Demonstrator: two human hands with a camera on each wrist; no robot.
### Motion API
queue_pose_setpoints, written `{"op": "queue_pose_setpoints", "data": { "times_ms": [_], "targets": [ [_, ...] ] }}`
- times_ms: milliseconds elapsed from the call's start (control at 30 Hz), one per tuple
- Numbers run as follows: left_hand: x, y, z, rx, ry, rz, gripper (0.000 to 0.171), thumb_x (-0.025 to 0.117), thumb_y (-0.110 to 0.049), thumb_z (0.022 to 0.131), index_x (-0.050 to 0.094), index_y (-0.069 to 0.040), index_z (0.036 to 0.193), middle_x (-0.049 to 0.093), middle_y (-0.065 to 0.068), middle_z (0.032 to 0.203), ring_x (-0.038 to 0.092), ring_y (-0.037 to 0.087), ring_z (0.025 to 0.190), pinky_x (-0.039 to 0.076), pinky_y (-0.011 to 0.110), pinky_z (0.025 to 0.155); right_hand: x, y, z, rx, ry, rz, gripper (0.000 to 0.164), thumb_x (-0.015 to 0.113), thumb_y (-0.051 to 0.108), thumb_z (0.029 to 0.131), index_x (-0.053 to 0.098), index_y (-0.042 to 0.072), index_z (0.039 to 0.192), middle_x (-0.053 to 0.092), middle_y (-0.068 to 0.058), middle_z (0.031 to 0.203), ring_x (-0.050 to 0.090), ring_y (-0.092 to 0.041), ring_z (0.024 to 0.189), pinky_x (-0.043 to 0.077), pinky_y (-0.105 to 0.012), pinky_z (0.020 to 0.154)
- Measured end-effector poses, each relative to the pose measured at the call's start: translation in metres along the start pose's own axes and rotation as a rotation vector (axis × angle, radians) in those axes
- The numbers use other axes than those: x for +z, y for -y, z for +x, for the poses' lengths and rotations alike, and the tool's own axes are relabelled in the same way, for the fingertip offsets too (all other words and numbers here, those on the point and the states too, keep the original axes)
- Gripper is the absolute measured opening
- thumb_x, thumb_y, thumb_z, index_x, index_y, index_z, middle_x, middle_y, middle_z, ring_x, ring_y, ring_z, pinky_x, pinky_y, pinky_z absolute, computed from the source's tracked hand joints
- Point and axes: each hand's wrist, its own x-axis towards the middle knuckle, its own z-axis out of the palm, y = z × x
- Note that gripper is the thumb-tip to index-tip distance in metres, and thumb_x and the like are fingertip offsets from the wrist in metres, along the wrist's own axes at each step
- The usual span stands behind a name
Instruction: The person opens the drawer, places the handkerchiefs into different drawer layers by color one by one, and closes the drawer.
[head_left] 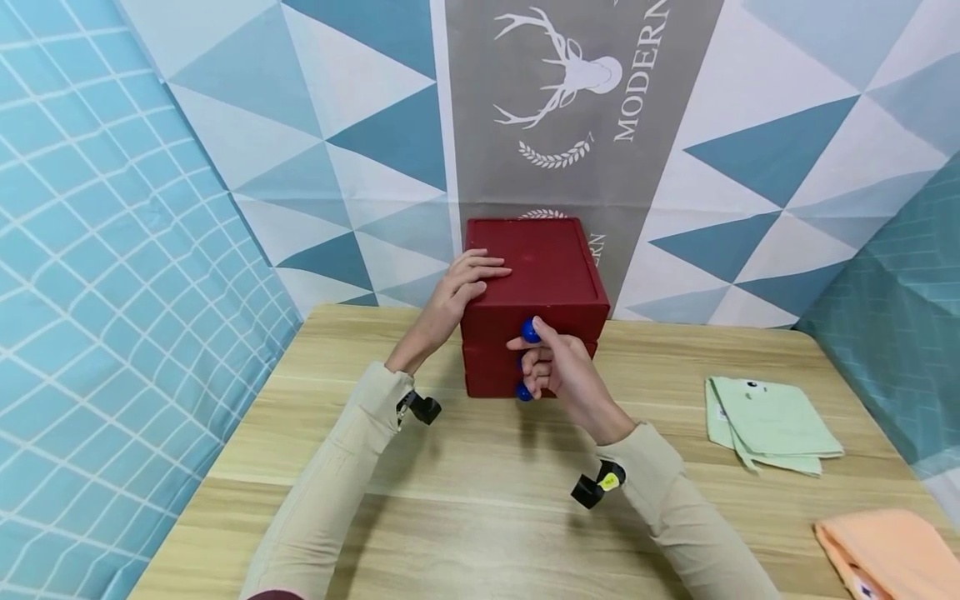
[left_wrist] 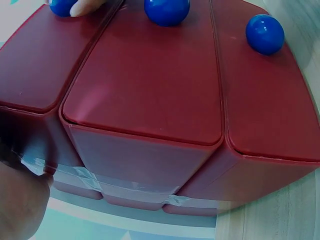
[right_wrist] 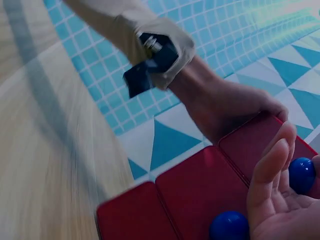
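A dark red box of stacked drawers (head_left: 536, 267) with round blue knobs stands on the table against the back wall. My left hand (head_left: 457, 287) rests on its top left edge, fingers lying across the lid. At the front, my right hand (head_left: 566, 371) pinches the top blue knob (head_left: 531, 330) between thumb and index finger; its other fingers are curled. Below it are the middle knob (left_wrist: 167, 11), mostly hidden by fingers in the head view, and the bottom knob (head_left: 524, 392). All three drawer fronts look closed in the left wrist view.
A folded light green cloth (head_left: 776, 421) lies on the wooden table (head_left: 480, 517) to the right. Nearer, at the right edge, is a folded orange cloth (head_left: 892, 550). Patterned sheets (head_left: 375, 108) hang behind and at both sides. Clear tape (left_wrist: 135, 185) runs along the box's side.
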Motion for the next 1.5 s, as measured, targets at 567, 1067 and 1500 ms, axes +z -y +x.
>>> {"op": "queue_pose_setpoints", "data": {
  "times_ms": [567, 1067, 1500],
  "targets": [
    [0.004, 0.007, 0.0, 0.054, -0.045, -0.001, 0.037, 0.039, 0.008, 0.094, 0.063, 0.013, 0.122, 0.05, 0.033, 0.137, 0.029, 0.048, 0.139, 0.018, 0.05, 0.119, -0.013, -0.01, -0.015, 0.017, 0.133, 0.006, 0.058, 0.048, 0.044, 0.103, 0.049, -0.002, 0.139, 0.061, -0.004, 0.074, 0.057, -0.013, 0.056, 0.05, -0.024, 0.051],
    [0.006, 0.01, -0.001, 0.063, -0.066, 0.008, 0.038, 0.039, 0.004, 0.095, 0.065, 0.009, 0.122, 0.052, 0.029, 0.137, 0.029, 0.044, 0.141, 0.019, 0.049, 0.119, -0.039, -0.045, 0.001, 0.234, 0.129, -0.118, 0.076, 0.051, 0.056, 0.098, 0.058, -0.013, 0.127, 0.066, -0.004, 0.075, 0.061, -0.013, 0.059, 0.051, -0.023, 0.053],
    [0.005, 0.009, -0.003, 0.058, -0.081, 0.019, 0.037, 0.039, 0.003, 0.096, 0.065, 0.009, 0.122, 0.053, 0.029, 0.136, 0.03, 0.044, 0.141, 0.02, 0.047, 0.119, -0.03, -0.051, 0.008, 0.175, 0.168, 0.063, 0.054, 0.046, 0.044, 0.104, 0.063, -0.006, 0.11, 0.066, -0.004, 0.071, 0.06, -0.013, 0.057, 0.047, -0.024, 0.049]
  ]
}}
